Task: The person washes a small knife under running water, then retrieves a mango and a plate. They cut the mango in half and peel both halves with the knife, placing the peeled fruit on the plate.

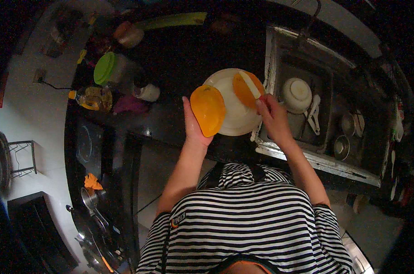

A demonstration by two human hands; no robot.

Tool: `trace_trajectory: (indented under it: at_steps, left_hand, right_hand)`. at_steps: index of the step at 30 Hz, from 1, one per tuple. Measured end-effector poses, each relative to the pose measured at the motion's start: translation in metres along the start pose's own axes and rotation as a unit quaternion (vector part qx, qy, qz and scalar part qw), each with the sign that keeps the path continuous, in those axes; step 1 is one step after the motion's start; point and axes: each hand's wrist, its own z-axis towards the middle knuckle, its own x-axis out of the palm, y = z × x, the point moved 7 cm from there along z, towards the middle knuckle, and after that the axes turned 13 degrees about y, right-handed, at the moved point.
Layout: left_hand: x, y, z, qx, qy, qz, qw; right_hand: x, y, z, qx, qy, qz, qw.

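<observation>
My left hand (196,130) holds a yellow-orange mango half or whole mango (208,109), which one cannot be told, beside the left rim of a white plate (239,120). In my right hand (273,118) is a knife with a red handle and a pale blade (250,84). The blade lies over a second orange piece of mango (241,89) at the plate's right side. The fingers of my right hand are closed around the knife's handle, which is mostly covered by them.
Right of the plate is a metal-rimmed sink (270,150) with an upturned white bowl (297,95), a white-handled utensil (314,114) and small metal bowls (341,147). At left stand a green-lidded container (105,68), an oil bottle (95,98), a white cup (149,93) and a purple cloth (131,104).
</observation>
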Motion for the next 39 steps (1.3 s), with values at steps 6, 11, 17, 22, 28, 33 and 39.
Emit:
trace_trajectory:
  at_steps: [6, 11, 17, 22, 28, 33, 39]
  left_hand:
    - [0.016, 0.003, -0.009, -0.021, 0.047, -0.021, 0.998]
    - [0.029, 0.003, -0.014, -0.036, 0.113, -0.030, 0.992]
    - [0.008, -0.002, -0.015, -0.025, 0.056, -0.029, 0.998]
    - [-0.038, -0.042, -0.019, 0.038, -0.039, 0.087, 0.995]
    - [-0.101, -0.093, -0.031, 0.038, -0.193, 0.257, 0.946]
    - [-0.143, -0.107, -0.025, 0.042, -0.245, 0.374, 0.894]
    - [-0.125, -0.122, -0.021, 0.051, -0.257, 0.631, 0.731]
  right_hand:
    - [0.004, -0.001, -0.013, -0.015, 0.021, 0.019, 0.999]
    - [0.003, 0.015, -0.022, -0.015, 0.017, 0.036, 0.999]
    - [-0.008, -0.003, -0.029, -0.003, 0.007, -0.003, 1.000]
    - [-0.040, -0.009, -0.038, 0.028, -0.045, -0.009, 0.999]
    - [-0.062, -0.033, -0.044, 0.043, -0.072, 0.001, 0.996]
    - [-0.054, -0.036, -0.041, 0.050, -0.069, -0.078, 0.993]
    - [-0.037, -0.013, -0.028, -0.024, -0.060, -0.331, 0.941]
